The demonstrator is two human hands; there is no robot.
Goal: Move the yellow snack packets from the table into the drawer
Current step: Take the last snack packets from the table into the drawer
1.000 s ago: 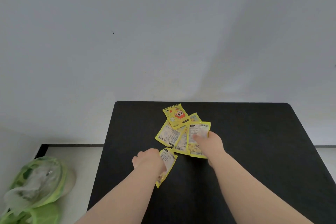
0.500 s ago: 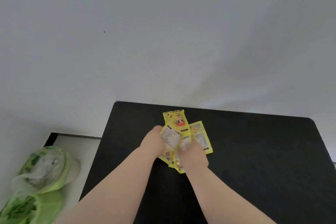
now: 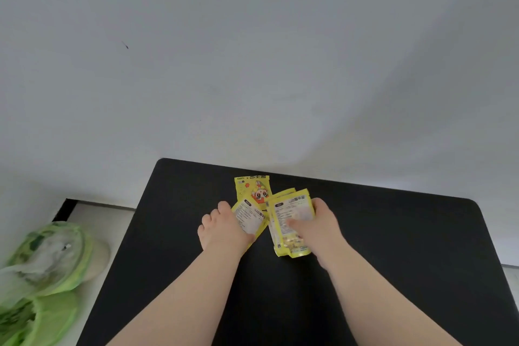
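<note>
Several yellow snack packets sit near the far edge of the black table [image 3: 393,247]. My left hand [image 3: 222,230] grips one packet [image 3: 250,219] with its white label up. A small stack of packets [image 3: 289,222] is held in my right hand [image 3: 320,227], thumb on top. One more packet [image 3: 254,187], showing a cartoon face, lies flat on the table just beyond both hands. No drawer is in view.
A white wall rises directly behind the table. On the floor to the left lies a green and white plastic bag [image 3: 45,267] with contents. A dark strip [image 3: 63,209] runs along the floor by the wall.
My hands came together over the packets, gathered them, and have now drawn slightly apart, each holding packets. The cartoon-face packet stays on the table.
</note>
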